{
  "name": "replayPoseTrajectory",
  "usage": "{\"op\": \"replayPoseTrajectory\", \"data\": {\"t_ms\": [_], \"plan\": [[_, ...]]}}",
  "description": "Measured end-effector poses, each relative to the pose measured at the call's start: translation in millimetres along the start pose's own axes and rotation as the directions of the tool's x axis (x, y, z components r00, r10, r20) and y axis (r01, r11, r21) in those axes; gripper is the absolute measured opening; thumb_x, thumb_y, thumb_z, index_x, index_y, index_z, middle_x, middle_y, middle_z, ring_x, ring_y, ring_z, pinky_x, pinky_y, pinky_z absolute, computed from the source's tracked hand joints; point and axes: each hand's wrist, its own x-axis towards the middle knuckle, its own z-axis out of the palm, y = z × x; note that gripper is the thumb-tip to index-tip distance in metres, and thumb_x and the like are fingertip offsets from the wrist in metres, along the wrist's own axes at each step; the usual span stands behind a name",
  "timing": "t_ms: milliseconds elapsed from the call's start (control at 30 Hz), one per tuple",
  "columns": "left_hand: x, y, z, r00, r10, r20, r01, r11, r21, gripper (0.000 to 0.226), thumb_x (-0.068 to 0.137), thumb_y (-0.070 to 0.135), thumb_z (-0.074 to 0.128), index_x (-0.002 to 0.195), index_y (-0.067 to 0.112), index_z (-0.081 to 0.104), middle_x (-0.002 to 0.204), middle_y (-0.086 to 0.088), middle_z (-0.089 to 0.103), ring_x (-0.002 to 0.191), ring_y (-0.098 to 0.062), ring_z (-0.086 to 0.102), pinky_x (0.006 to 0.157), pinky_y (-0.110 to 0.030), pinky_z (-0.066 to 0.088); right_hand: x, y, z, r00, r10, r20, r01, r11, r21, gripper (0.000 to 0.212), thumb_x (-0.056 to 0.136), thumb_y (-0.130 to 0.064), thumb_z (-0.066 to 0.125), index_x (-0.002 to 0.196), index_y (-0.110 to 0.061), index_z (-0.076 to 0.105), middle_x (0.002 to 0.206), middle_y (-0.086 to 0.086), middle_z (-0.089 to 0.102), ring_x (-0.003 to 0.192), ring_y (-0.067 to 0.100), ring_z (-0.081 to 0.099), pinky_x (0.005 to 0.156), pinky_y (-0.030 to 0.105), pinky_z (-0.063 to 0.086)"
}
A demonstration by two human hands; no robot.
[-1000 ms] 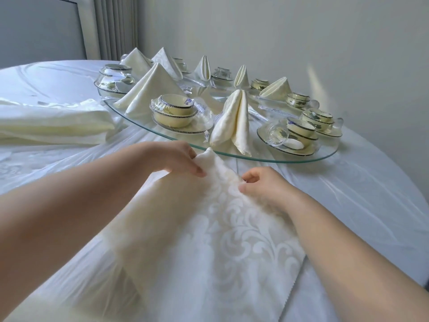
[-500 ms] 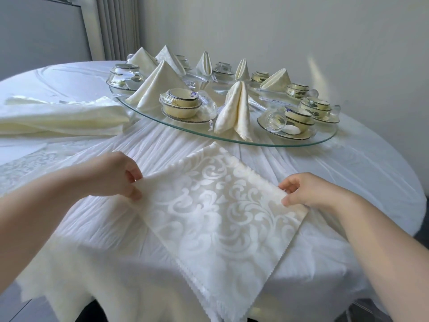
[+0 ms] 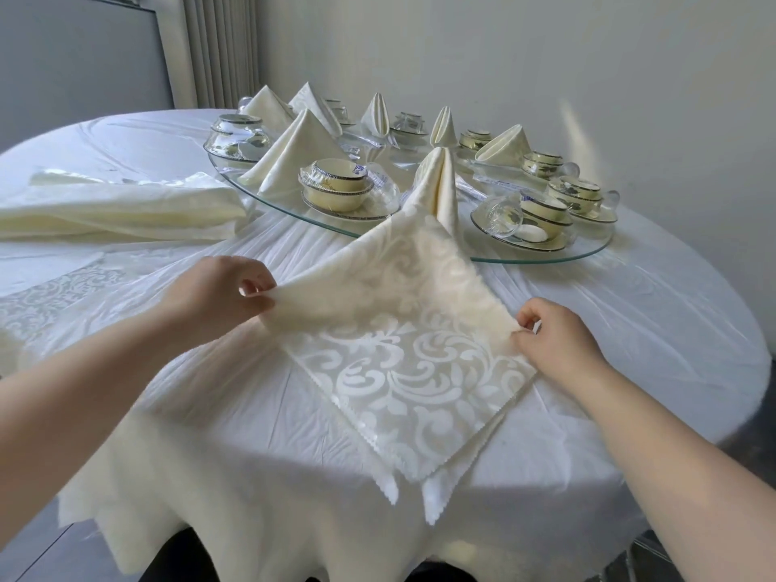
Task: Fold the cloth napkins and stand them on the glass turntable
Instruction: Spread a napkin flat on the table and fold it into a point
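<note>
Napkin [image 3: 420,371] mid-fold, centre of frame, just below the turntable [image 3: 546,259].
Left hand [image 3: 210,300] pinches its left corner and right hand [image 3: 558,342] pinches the right one. Looks like the fold line runs hand to hand, far flap lifted, near point toward the bottom edge.

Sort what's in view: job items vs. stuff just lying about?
Job:
- napkin, pinched by left hand and right hand
- turntable
- standing napkins on it
- napkin pile, left of the turntable

Lying about:
- wrapped bowls
- cups
- tablecloth
- curtain
</note>
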Motion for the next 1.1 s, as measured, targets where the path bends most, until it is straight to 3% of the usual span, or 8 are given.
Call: {"op": "replayPoseTrajectory", "data": {"t_ms": [100,200,367,533,667,767,967,1100], "plan": [[-5,-12,5,0.941,0.301,-0.156,-0.282,0.950,0.134,0.007,0.077,0.004,0.067,0.070,0.007,0.066,0.067,-0.003,0.060,0.060,-0.027,0.056,0.056,-0.026,0.029,-6,2,1,0.990,-0.108,-0.086,0.103,0.992,-0.067,0.015,0.084,-0.003,0.055,0.078,-0.014,0.046,0.075,-0.010,0.042,0.074,0.019,0.042,0.060,0.027,0.026],[-12,-25,2,0.882,0.467,-0.066,-0.450,0.875,0.179,0.014,0.072,0.025,0.045,0.066,0.023,0.057,0.068,0.010,0.059,0.055,-0.019,0.053,0.062,-0.021,0.031,-24,13,1,0.966,-0.232,-0.117,0.214,0.966,-0.148,0.023,0.080,0.002,0.057,0.073,-0.016,0.043,0.066,-0.015,0.038,0.066,0.020,0.041,0.055,0.029,0.026],[-17,-42,-1,0.883,0.464,0.065,-0.467,0.884,0.032,0.014,0.070,0.038,0.043,0.082,0.036,0.050,0.097,0.046,0.046,0.076,-0.001,0.047,0.083,-0.001,0.021,-43,32,2,0.945,-0.319,-0.069,0.308,0.942,-0.136,0.035,0.072,0.012,0.057,0.068,-0.020,0.044,0.068,-0.014,0.042,0.060,0.010,0.037,0.050,0.019,0.029],[-18,-45,-4,0.917,0.384,0.113,-0.377,0.923,-0.076,0.027,0.067,0.042,0.044,0.080,0.064,0.053,0.096,0.047,0.050,0.084,0.023,0.047,0.080,-0.016,0.036,-42,27,0,0.959,-0.280,-0.049,0.271,0.953,-0.136,0.027,0.078,0.007,0.054,0.071,-0.019,0.047,0.072,-0.013,0.043,0.064,0.015,0.043,0.055,0.029,0.032],[-26,-32,-4,0.922,0.381,0.060,-0.373,0.921,-0.112,0.031,0.067,0.039,0.041,0.086,0.042,0.064,0.091,0.046,0.055,0.085,0.019,0.052,0.082,-0.013,0.037,-43,25,0,0.968,-0.250,-0.033,0.244,0.961,-0.132,0.020,0.079,0.007,0.053,0.074,-0.013,0.054,0.073,-0.014,0.043,0.071,0.021,0.048,0.063,0.032,0.039],[-35,-10,-1,0.947,0.319,-0.043,-0.322,0.942,-0.099,0.053,0.071,0.045,0.033,0.090,0.018,0.075,0.101,0.009,0.069,0.093,-0.011,0.063,0.082,-0.029,0.040,-43,23,2,0.967,-0.249,-0.043,0.241,0.960,-0.143,0.016,0.080,0.008,0.051,0.082,-0.003,0.063,0.080,-0.007,0.048,0.075,0.019,0.048,0.063,0.031,0.038],[-65,63,30,0.938,0.272,0.215,-0.263,0.962,-0.069,0.131,0.036,0.091,-0.023,0.145,0.030,0.016,0.140,0.027,0.013,0.124,0.014,0.004,0.091,0.003,-0.017,-47,12,-2,0.978,-0.208,0.031,0.210,0.957,-0.198,0.032,0.090,-0.006,0.036,0.102,-0.005,0.066,0.110,0.002,0.061,0.107,0.020,0.049,0.083,0.024,0.033],[-65,93,49,0.913,0.206,0.351,-0.237,0.970,0.047,0.111,0.056,0.088,-0.014,0.147,0.025,-0.003,0.155,0.011,-0.004,0.139,0.000,-0.009,0.104,-0.014,-0.015,-51,1,-11,0.980,-0.153,0.127,0.192,0.890,-0.414,0.029,0.095,-0.028,0.036,0.104,-0.022,0.064,0.119,-0.012,0.056,0.109,0.015,0.043,0.086,0.024,0.021]]}}
